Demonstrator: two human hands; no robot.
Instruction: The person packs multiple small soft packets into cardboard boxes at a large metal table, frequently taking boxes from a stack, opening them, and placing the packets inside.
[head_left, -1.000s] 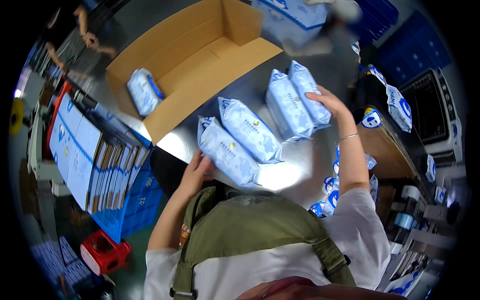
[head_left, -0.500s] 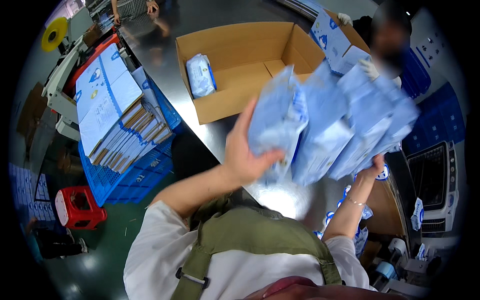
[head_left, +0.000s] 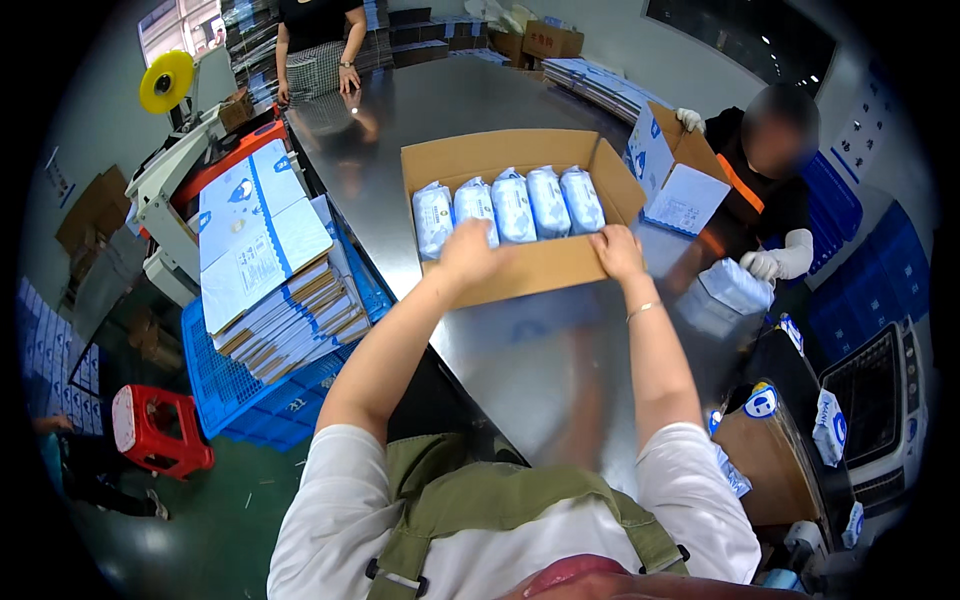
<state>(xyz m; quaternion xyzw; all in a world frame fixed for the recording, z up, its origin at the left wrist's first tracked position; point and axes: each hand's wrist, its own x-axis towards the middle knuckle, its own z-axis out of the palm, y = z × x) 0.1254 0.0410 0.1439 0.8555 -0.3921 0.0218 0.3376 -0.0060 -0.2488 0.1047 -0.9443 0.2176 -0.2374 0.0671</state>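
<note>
A brown cardboard box [head_left: 530,272] stands with its top unfolded on the metal table. Several light blue and white soft packs, such as this wipes-like pack [head_left: 513,205], lie side by side in it. Over the box's near wall, my left hand [head_left: 474,257] is slightly blurred, its fingers apart beside the second pack from the left and holding nothing. At the near right corner, my right hand [head_left: 620,252] has its fingers bent over the box's rim. The fingertips of both hands are partly hidden.
Flat printed cartons [head_left: 255,220] are stacked on a blue crate [head_left: 235,385] at left. A gloved co-worker [head_left: 770,160] at right has one hand at a printed box [head_left: 670,170], the other on packs [head_left: 735,288]. Another person [head_left: 320,50] stands at the table's far end.
The row of packs between my hands is now down in the box, beside the pack at its left end. My hands have come off the packs to the box's near side. The view has tilted up.
</note>
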